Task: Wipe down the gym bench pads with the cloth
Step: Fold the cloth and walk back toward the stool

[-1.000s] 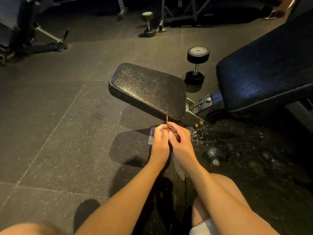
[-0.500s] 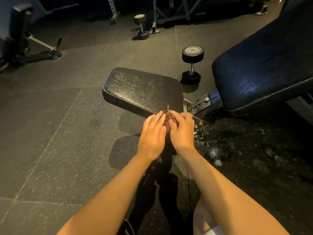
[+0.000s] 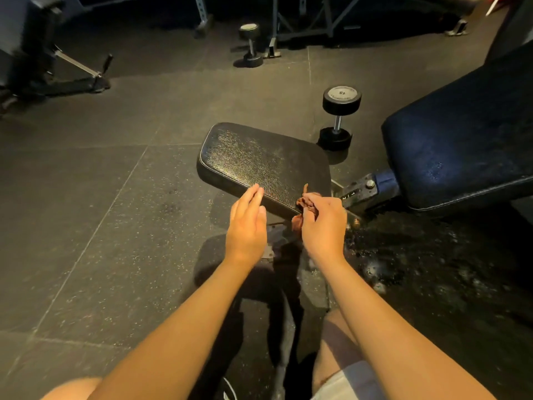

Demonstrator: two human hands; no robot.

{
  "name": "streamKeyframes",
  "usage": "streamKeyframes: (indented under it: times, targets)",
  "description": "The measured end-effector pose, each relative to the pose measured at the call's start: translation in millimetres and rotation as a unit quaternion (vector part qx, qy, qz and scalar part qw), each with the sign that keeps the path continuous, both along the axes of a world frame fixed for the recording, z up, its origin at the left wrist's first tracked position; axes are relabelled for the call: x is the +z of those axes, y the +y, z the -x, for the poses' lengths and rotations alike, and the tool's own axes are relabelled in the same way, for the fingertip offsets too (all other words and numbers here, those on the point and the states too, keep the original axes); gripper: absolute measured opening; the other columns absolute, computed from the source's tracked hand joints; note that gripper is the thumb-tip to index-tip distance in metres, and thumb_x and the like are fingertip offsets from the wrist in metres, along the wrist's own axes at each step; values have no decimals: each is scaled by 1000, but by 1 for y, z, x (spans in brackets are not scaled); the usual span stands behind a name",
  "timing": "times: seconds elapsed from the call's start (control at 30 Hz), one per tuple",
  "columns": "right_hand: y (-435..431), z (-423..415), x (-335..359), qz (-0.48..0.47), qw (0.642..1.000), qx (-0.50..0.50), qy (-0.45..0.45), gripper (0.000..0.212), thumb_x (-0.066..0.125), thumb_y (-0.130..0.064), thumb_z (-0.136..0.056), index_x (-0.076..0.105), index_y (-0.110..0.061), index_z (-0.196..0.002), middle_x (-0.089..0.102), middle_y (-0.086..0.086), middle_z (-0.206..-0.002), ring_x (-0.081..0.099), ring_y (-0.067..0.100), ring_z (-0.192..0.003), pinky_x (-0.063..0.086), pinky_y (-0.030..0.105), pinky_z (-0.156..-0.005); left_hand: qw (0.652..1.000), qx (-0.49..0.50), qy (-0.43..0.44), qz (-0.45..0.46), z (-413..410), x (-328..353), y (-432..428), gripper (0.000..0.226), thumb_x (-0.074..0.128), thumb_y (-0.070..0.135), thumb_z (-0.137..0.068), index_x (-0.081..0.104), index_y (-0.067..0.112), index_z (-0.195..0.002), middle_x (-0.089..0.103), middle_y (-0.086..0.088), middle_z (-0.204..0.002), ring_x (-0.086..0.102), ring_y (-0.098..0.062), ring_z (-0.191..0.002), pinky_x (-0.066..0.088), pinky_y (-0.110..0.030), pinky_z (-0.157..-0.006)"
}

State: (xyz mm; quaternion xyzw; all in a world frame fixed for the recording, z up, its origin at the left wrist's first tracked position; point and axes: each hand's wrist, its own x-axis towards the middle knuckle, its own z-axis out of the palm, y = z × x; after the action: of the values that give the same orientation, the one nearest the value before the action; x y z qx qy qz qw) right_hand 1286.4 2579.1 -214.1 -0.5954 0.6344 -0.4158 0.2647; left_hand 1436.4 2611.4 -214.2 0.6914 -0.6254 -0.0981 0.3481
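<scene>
Head view: most of the cloth point(image 3: 305, 201) is buried inside my right hand point(image 3: 323, 223). Only a crumpled reddish-brown wad and one thin tail poke out past my knuckles, so I can't make out its shape. It sits at the near right corner of the seat pad point(image 3: 259, 160), with the tail lying over that corner. The back pad point(image 3: 461, 145) tilts up on the right and is cut off by the frame's right edge. The bench frame under the seat is lost in shadow. Only the metal bracket point(image 3: 360, 192) between the two pads shows clearly.

My right hand is clenched around the cloth, back of the hand up, fingers curled under. My left hand point(image 3: 246, 223) is released, fingers straight and pressed together, pointing at the near edge of the seat pad. The fingertips look as if they are just on that edge, though it's too dim to say whether they touch.

A dumbbell point(image 3: 340, 116) stands on end beyond the seat pad's far right corner. The floor point(image 3: 86, 197) glistens wet to my right, below the back pad.
</scene>
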Motion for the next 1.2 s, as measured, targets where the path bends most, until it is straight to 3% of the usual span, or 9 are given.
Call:
streamKeyframes:
  times: [0.1,0.2,0.33,0.57,0.77,0.87,1.03,1.13,1.2]
  targets:
    - [-1,-52,22,-7,999,29,-38,30,57,-16,-96,68,-23,-123,52,-5,-118,47,19,-112,34,24,-93,998,-24,59,-21,-16,17,-4,43,32,17,-108,46,11,-148,42,-2,-155,34,-12,-144,15,-9,-115]
    - [-13,-106,54,-36,994,27,-101,30,60,-15,-95,69,-26,-122,55,-11,-115,52,16,-112,41,31,-100,991,14,125,-38,-52,42,-12,42,33,15,-108,44,12,-149,40,-1,-155,33,-10,-144,22,-22,-120]
    - [-33,-133,102,-121,977,76,-157,34,60,-10,-93,70,-27,-122,64,-4,-121,58,3,-107,43,23,-103,974,-4,183,-135,-85,88,-22,41,35,21,-108,48,15,-147,47,-2,-148,42,-13,-136,33,-36,-117]
    - [-24,-151,259,-204,950,79,-223,36,48,-9,-99,66,-26,-124,71,-10,-113,66,6,-107,52,40,-99,920,-35,292,-260,-117,256,-32,37,47,35,-105,51,30,-141,63,15,-126,59,-2,-115,47,-18,-92]
    - [-45,-177,416,-241,947,7,-212,14,54,-29,-98,55,-38,-109,67,-8,-105,67,12,-98,57,48,-87,939,-18,242,-243,-152,412,-77,12,57,31,-100,64,23,-106,69,8,-98,66,-12,-91,51,-29,-77]
    - [-77,-182,471,-239,950,-42,-198,12,58,-46,-92,50,-37,-94,67,-3,-97,68,17,-91,58,52,-81,940,-42,231,-245,-166,467,-116,15,52,36,-102,64,27,-107,70,11,-99,67,-7,-92,53,-27,-77]
    - [-145,-191,527,-199,964,-109,-142,20,56,-41,-98,53,-21,-94,57,-11,-94,58,9,-86,55,42,-83,924,-108,246,-272,-172,519,-200,23,42,40,-104,62,32,-110,71,7,-102,69,-11,-93,60,-44,-82]
    - [-200,-201,534,-137,975,-142,-102,12,58,-37,-96,55,-26,-93,42,-30,-104,53,12,-103,53,41,-91,937,-179,202,-220,-180,538,-263,28,39,27,-107,64,20,-117,61,2,-117,58,-4,-103,53,-25,-86]
    - [-240,-213,539,-120,977,-146,-101,5,55,-32,-99,55,-27,-98,50,-22,-102,56,8,-98,53,35,-89,939,-194,184,-217,-191,549,-307,26,38,28,-108,63,22,-107,62,3,-106,57,-5,-94,45,-16,-72]
